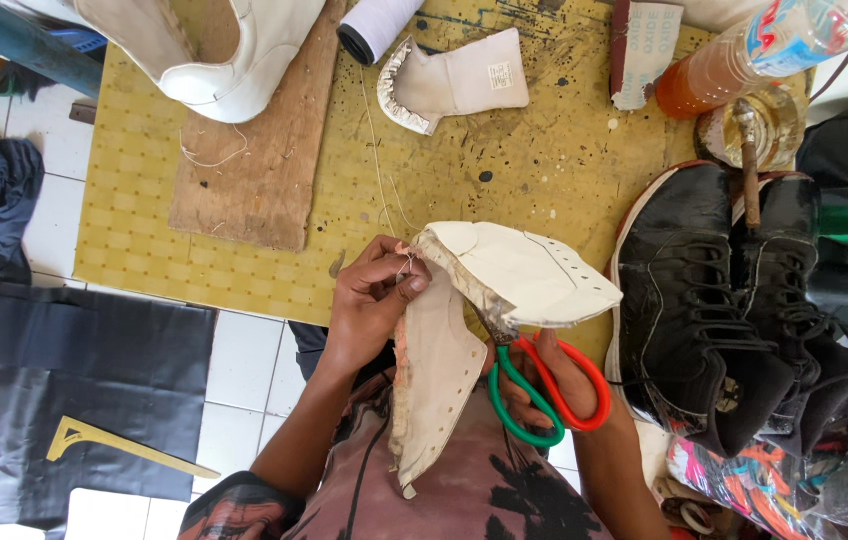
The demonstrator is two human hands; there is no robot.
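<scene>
Two fingers [396,268] pinching shoe upper [504,275] edge

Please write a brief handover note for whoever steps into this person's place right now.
Left hand: pinches a thread at the edge of the white shoe upper.
Right hand: holds the red-and-green scissors, blades hidden under the upper.
The upper is held above the lap, at the yellow mat's near edge. White thread spool and another upper piece lie on the mat; black sneakers sit to the right.
Done: cannot tell. Left: thread is uncut.
</scene>
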